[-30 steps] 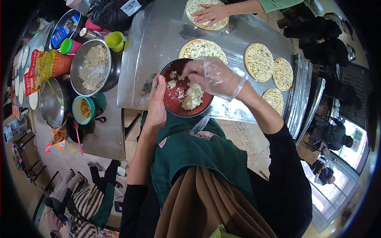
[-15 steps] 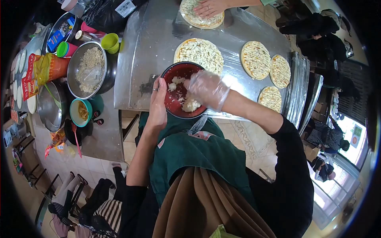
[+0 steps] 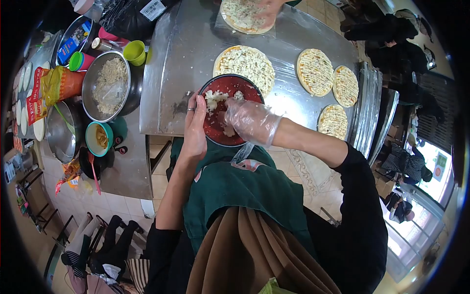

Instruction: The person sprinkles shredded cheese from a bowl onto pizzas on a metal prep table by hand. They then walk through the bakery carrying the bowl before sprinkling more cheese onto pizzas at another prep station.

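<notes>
My left hand (image 3: 195, 125) grips the left rim of a red bowl (image 3: 215, 128) with a dark edge, wearing a ring. Inside the bowl lie clumps of white crumbly food (image 3: 215, 100). My right hand (image 3: 249, 120), in a clear plastic glove, reaches into the bowl from the right; its fingertips are at the food, and what they hold, if anything, is hidden. Just behind the bowl a round pizza base (image 3: 246, 66) topped with white crumbs rests on the metal table (image 3: 176, 63).
Several topped bases, one being (image 3: 314, 72), lie at the right. A co-worker's hand (image 3: 267, 12) touches a base (image 3: 245, 18) at the top. Left stand a steel bowl (image 3: 108, 85) of crumbs, a teal bowl (image 3: 99, 139) and a green cup (image 3: 134, 52). Film-covered trays (image 3: 364, 112) stand right.
My right hand has moved lower and left within the bowl, and the white clumps have shifted toward its upper left. The co-worker's hand has moved on the far base.
</notes>
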Tool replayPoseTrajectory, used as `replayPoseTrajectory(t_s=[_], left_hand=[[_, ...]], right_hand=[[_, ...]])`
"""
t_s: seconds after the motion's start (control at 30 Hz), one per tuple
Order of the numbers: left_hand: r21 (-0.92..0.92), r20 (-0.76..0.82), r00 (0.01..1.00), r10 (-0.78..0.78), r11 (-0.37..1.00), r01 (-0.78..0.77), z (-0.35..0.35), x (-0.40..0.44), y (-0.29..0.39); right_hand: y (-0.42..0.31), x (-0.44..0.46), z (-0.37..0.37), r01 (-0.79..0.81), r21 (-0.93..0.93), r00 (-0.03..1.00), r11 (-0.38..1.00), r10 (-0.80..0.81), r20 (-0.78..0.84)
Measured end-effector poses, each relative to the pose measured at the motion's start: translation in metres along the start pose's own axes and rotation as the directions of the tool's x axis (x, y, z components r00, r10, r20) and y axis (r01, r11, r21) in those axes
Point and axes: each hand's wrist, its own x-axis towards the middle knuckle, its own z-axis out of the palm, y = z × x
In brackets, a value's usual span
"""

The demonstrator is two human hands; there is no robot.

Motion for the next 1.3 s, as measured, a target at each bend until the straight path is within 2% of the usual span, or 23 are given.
replayPoseTrajectory(t_s=[0.1,0.13,0.2,0.3,0.4,0.5,0.6,0.63,0.73,0.83,0.87,0.93,0.97,1.07,1.1,1.2,1.23,1.3], left_hand=[[-0.083,0.012,1.0,-0.021,0.996,0.022,-0.008,0.002,-0.006],[-0.068,-0.024,0.999,-0.023,0.997,0.021,-0.007,0.002,-0.005],[-0.037,-0.094,0.995,-0.018,0.999,0.014,-0.002,0.002,0.001],[-0.009,-0.098,0.995,-0.025,1.0,0.024,0.006,0.0,0.01],[-0.004,-0.066,0.998,-0.021,1.0,0.021,0.004,0.001,0.009],[0.006,0.002,1.0,0.0,1.0,0.0,-0.002,0.004,0.003],[0.009,-0.056,0.998,-0.016,1.0,0.016,0.003,0.002,0.004],[0.008,-0.048,0.999,-0.016,1.0,0.016,0.005,0.002,0.006],[0.014,-0.026,1.0,-0.009,1.0,0.009,0.008,0.0,0.01],[0.028,-0.029,0.999,0.022,0.999,-0.022,0.009,0.0,0.009],[0.035,-0.043,0.998,0.038,0.999,-0.036,0.007,0.002,0.004],[0.026,-0.04,0.999,0.03,0.999,-0.029,0.006,0.004,-0.003],[0.01,-0.02,1.0,0.007,1.0,-0.007,0.005,0.003,-0.005],[-0.017,-0.001,0.999,-0.041,0.999,0.041,0.006,0.002,-0.009],[-0.025,-0.002,0.999,-0.053,0.998,0.053,0.006,0.001,-0.01],[-0.005,-0.014,0.999,-0.052,0.999,0.052,0.009,0.003,-0.003],[0.005,-0.024,0.999,-0.041,0.999,0.041,0.009,0.003,-0.001],[0.027,-0.038,0.999,-0.022,0.999,0.023,0.009,0.004,0.0]], right_hand=[[0.019,0.002,-0.021,0.052,0.115,0.998,0.992,-0.049,-0.025],[0.022,0.009,-0.033,-0.028,0.181,0.998,0.983,0.018,0.058],[0.016,0.012,-0.066,-0.299,0.399,0.943,0.867,0.205,0.262],[0.031,0.004,-0.062,0.025,0.358,0.998,0.933,-0.006,-0.055],[0.024,-0.002,-0.07,-0.025,0.395,0.996,0.918,-0.013,0.093],[0.023,-0.005,-0.066,-0.011,0.365,0.999,0.931,-0.004,0.04],[0.018,0.007,-0.083,-0.22,0.435,0.971,0.873,0.151,0.188],[0.017,0.009,-0.075,-0.208,0.587,0.977,0.782,0.188,0.096],[0.015,0.015,-0.069,-0.031,0.414,0.979,0.91,0.11,-0.17],[0.018,0.004,-0.056,-0.12,0.085,0.993,0.989,0.121,-0.01],[0.023,0.003,-0.044,0.106,-0.113,0.994,0.988,-0.103,0.032],[0.004,-0.001,-0.023,-0.072,-0.247,0.995,0.966,0.087,0.05],[0.004,-0.004,-0.014,-0.065,-0.283,0.996,0.957,0.078,0.035],[0.016,-0.01,-0.002,0.021,-0.22,0.998,0.975,-0.006,0.067],[0.017,-0.008,0.0,-0.027,-0.219,0.998,0.975,0.039,0.048],[0.041,-0.005,-0.018,0.017,0.151,1.0,0.988,-0.02,0.02],[0.033,-0.004,-0.04,-0.133,0.278,0.989,0.951,0.11,0.098],[0.032,-0.006,-0.058,-0.125,0.398,0.992,0.909,0.1,0.082]])
